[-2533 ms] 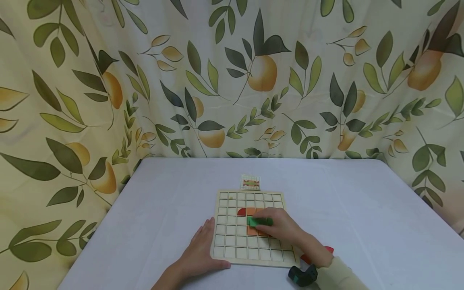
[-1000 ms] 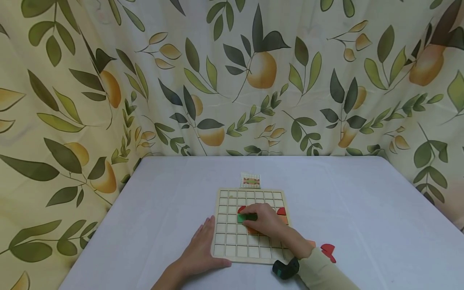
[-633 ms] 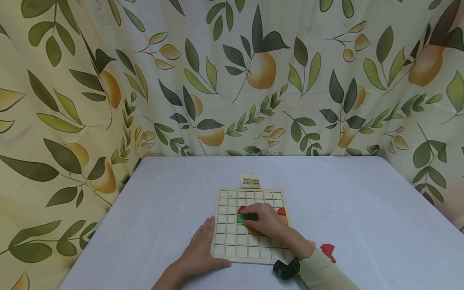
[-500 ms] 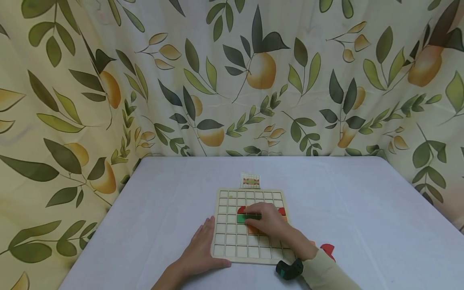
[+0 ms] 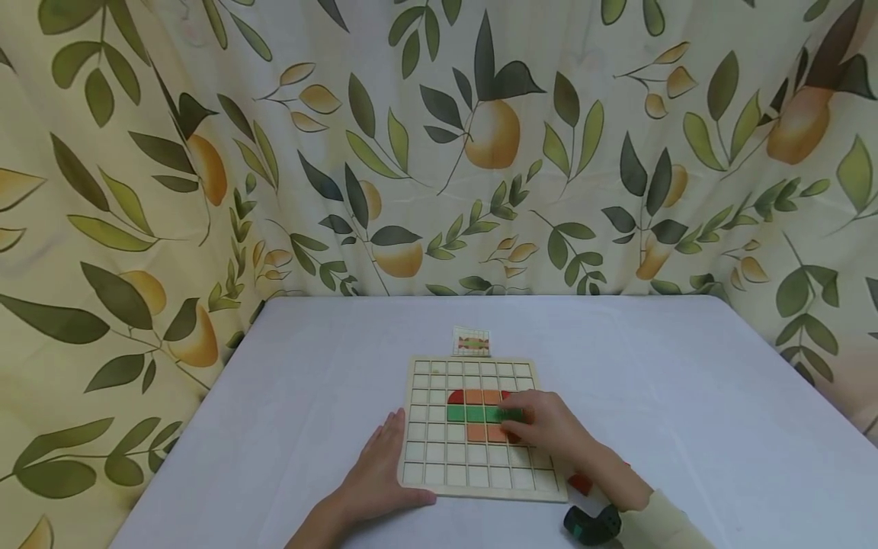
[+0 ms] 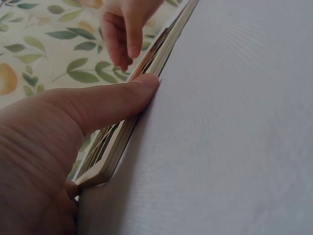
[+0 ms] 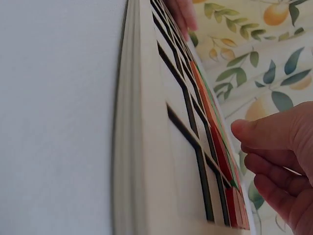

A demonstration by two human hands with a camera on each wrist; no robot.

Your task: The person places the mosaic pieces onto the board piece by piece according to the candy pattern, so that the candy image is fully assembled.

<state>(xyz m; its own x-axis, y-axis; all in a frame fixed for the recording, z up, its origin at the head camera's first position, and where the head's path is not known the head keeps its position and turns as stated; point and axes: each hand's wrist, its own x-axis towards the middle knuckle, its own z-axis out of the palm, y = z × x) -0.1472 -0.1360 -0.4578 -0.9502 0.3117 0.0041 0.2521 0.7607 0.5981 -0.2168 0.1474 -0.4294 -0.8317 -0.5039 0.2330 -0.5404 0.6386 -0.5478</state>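
Note:
A pale wooden board (image 5: 425, 457) with a raised grid lies on the table. My left hand (image 5: 377, 476) rests at its near left corner, fingers along the left side, and the thumb (image 6: 122, 100) presses the near edge. Green pieces (image 5: 466, 413) form a row on the board, between orange pieces (image 5: 482, 397) above and more orange pieces (image 5: 485, 433) below. A rounded red piece (image 5: 456, 397) ends the upper row at left. Over the rows' right end hovers my right hand (image 5: 545, 427); its loosely bent fingers (image 7: 276, 134) hold nothing in the right wrist view. It hides some cells.
Behind the board is a small card (image 5: 472, 342) printed with a grid and coloured pattern. A red piece (image 5: 580, 484) lies off the board's near right corner, partly under my right forearm. A black device (image 5: 592, 524) is strapped to my right wrist. A leaf-patterned curtain (image 5: 439, 191) hangs behind the table.
My right hand has left the left end of the green row and moved right, uncovering the green pieces and the orange ones around them. My left hand stays at the board's corner.

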